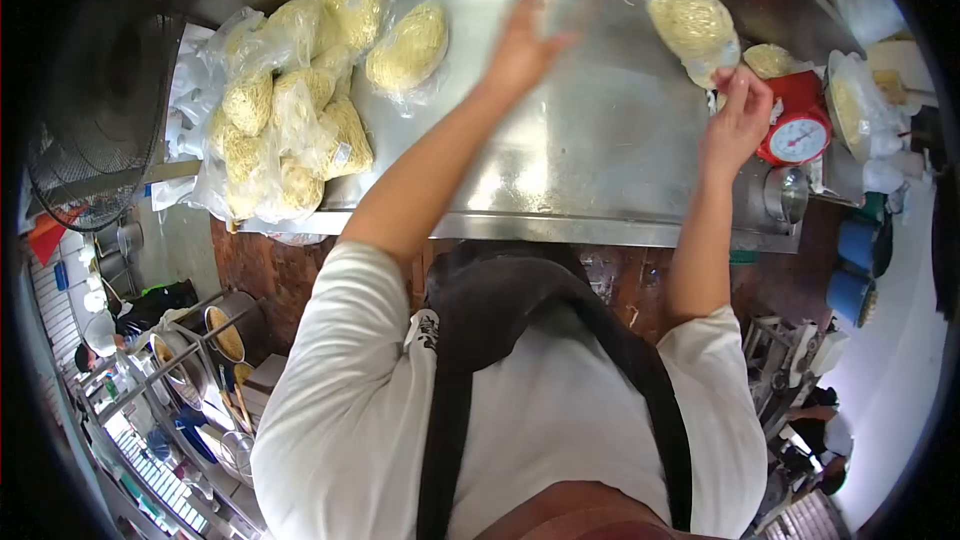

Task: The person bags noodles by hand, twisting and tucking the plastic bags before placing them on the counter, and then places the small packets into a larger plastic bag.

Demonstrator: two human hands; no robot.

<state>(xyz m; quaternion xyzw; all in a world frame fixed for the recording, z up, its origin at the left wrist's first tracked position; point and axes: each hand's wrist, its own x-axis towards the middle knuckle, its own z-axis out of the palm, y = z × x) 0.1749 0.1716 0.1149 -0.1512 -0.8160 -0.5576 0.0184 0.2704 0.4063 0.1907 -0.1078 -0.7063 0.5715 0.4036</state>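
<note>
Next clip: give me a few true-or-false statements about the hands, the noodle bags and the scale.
1. The right hand grips a bag of noodles by its plastic. True.
2. The left hand holds a bag too. False: it is open over the steel table, holding nothing.
3. The pile of noodle bags lies on the table's left part. True.
4. The scale is blue. False: it is red with a white dial.

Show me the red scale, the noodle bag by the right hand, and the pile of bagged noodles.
red scale [799, 138], head view, on its white dial.
noodle bag [692, 28], head view, middle of the noodles.
noodle pile [290, 115], head view, a central bag.
</note>
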